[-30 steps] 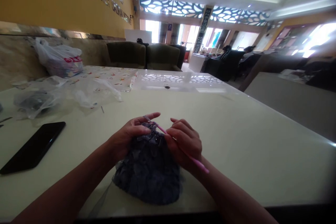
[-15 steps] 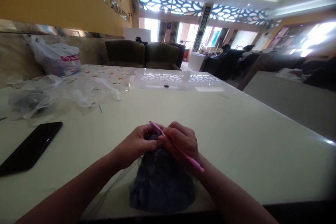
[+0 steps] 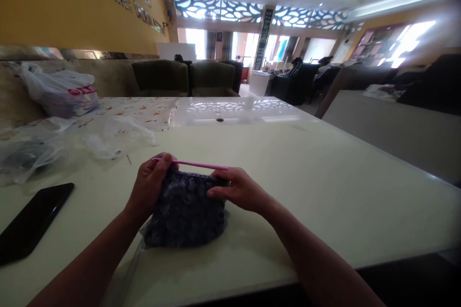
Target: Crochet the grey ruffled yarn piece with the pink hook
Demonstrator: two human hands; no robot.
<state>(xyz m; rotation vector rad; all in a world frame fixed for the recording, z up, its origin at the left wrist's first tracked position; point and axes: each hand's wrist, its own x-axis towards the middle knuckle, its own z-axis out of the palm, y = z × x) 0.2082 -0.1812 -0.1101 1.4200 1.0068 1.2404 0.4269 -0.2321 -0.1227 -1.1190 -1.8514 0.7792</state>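
Observation:
A dark grey-blue crocheted piece (image 3: pixel 187 213), shaped like a small pouch with a bumpy surface, stands spread out over the table. My left hand (image 3: pixel 149 184) is closed on its upper left corner and also pins a pink crochet hook (image 3: pixel 200 164) under the thumb. The hook lies nearly level above the top edge, its far end reaching over the fingers of my right hand (image 3: pixel 239 188). That hand pinches the upper right edge, thumb in front. A thin pale strand (image 3: pixel 131 266) trails from the lower left of the piece towards the table's front edge.
A black phone (image 3: pixel 34 220) lies on the white table (image 3: pixel 306 177) at the left. Behind it are clear plastic bags (image 3: pixel 32 156), a thin small stick (image 3: pixel 128 159) and a full white carrier bag (image 3: pixel 65 91). Armchairs (image 3: pixel 212 79) stand beyond the far edge.
The hook has passed from my right hand to my left. My hands have moved apart, stretching the top edge of the crocheted piece, which has shifted left and up in view.

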